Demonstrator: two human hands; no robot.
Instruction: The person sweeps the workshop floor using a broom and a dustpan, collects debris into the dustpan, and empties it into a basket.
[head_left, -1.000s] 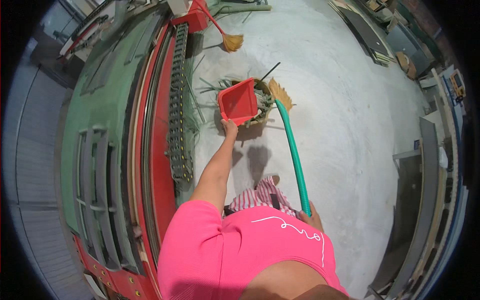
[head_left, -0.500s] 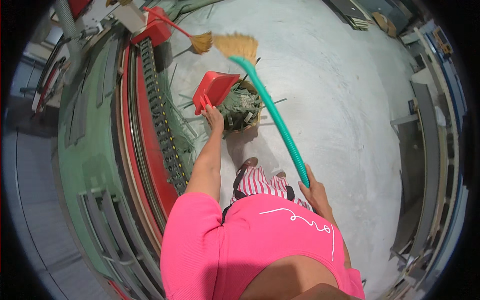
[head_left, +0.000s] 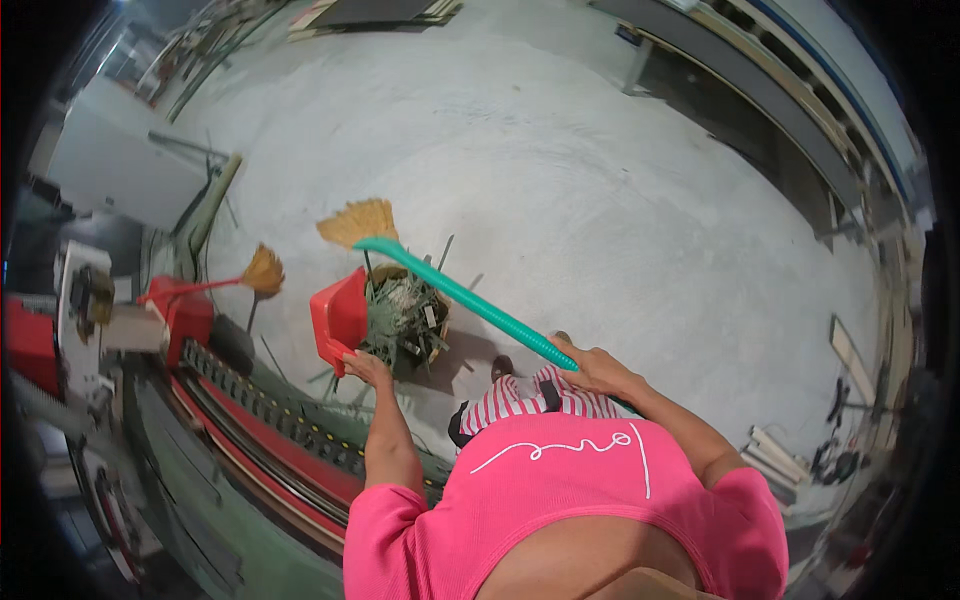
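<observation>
Near the red dustpan (head_left: 338,312), a green-handled broom (head_left: 480,307) fans yellow bristles (head_left: 358,222).

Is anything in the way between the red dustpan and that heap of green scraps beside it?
Nothing visible stands between them: the red dustpan, in the left hand, appears beside the heap of green scraps; whether they touch, I can't tell. The green broom handle slants past the heap's far side.

Ahead and to the right, the floor (head_left: 600,180) gives wide room to pass. From the right hand (head_left: 598,371), the green-handled broom (head_left: 480,309) slants across the way; on the left, the filled basket (head_left: 440,340), red dustpan (head_left: 338,312) and machine rail (head_left: 280,445) make obstacles.
</observation>
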